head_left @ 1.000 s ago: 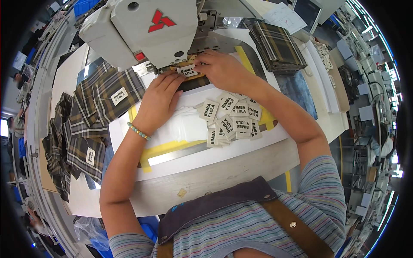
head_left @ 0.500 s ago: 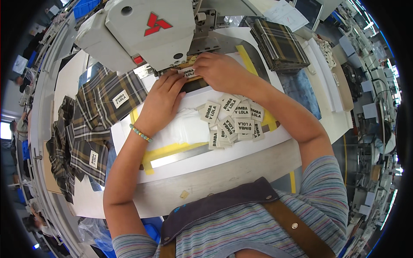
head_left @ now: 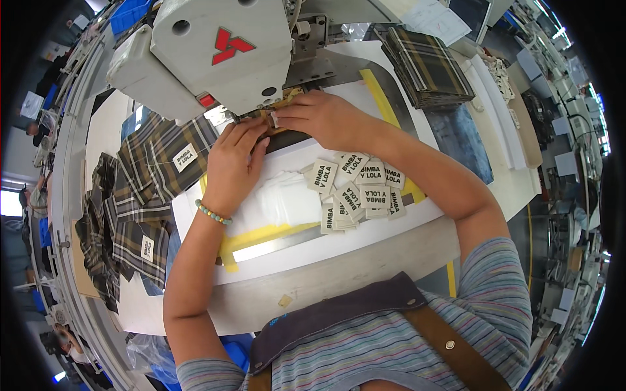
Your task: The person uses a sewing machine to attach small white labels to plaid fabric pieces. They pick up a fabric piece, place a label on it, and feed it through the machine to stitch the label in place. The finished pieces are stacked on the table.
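My left hand point(head_left: 231, 163), a beaded bracelet at its wrist, reaches to the sewing machine's clamp point(head_left: 284, 126). Its fingers are stretched out, the thumb is apart, and the tips rest near the clamp's left end. From the other side comes my right hand point(head_left: 326, 118), fingers together, the tips on a small white label point(head_left: 274, 120) at the clamp. Most of that label is covered by the fingers. Above both hands stands the white sewing machine head point(head_left: 225, 55). Loose printed labels point(head_left: 370, 171) lie in a pile below my right forearm.
Plaid fabric pieces point(head_left: 140, 173), two with labels on them, hang over the table's left side. A folded plaid stack point(head_left: 427, 68) sits at the far right. Yellow tape point(head_left: 264, 238) edges the white work sheet. A blue bin point(head_left: 130, 14) stands far left.
My left fingers have shifted a little left, away from the label. The label at the clamp, plainly showing before, is now mostly covered and turned. The whole view has shifted slightly.
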Demonstrator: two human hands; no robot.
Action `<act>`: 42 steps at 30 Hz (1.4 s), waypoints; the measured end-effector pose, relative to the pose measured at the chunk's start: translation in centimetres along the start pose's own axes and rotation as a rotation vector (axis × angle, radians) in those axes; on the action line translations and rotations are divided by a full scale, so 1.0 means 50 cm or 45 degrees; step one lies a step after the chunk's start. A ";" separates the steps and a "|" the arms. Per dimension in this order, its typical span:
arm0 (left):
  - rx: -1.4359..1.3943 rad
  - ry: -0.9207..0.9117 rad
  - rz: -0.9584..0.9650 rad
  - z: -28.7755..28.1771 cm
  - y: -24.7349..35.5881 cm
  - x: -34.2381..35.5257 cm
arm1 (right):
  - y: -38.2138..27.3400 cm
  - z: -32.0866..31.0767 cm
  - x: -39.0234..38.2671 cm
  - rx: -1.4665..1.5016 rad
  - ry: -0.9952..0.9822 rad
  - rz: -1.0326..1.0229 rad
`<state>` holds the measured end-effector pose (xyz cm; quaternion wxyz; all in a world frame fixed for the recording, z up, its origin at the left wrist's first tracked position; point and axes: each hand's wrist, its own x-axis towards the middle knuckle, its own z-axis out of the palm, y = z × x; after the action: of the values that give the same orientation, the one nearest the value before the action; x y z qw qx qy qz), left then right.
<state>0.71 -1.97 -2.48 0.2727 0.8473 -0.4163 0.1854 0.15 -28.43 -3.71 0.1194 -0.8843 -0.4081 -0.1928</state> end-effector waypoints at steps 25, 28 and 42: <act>0.184 -0.272 0.206 -0.004 0.012 0.005 | 0.054 -0.044 -0.030 0.038 -0.024 0.017; 0.170 -0.287 0.210 -0.002 0.012 0.005 | 0.063 -0.053 -0.035 0.053 -0.129 0.050; 0.039 -0.238 0.154 -0.008 0.009 0.010 | 0.033 0.003 -0.018 0.494 0.066 0.081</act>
<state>0.58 -2.25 -1.77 0.2079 0.8384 -0.4872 0.1281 0.90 -30.03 -4.31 0.3041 -0.8518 -0.4064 -0.1293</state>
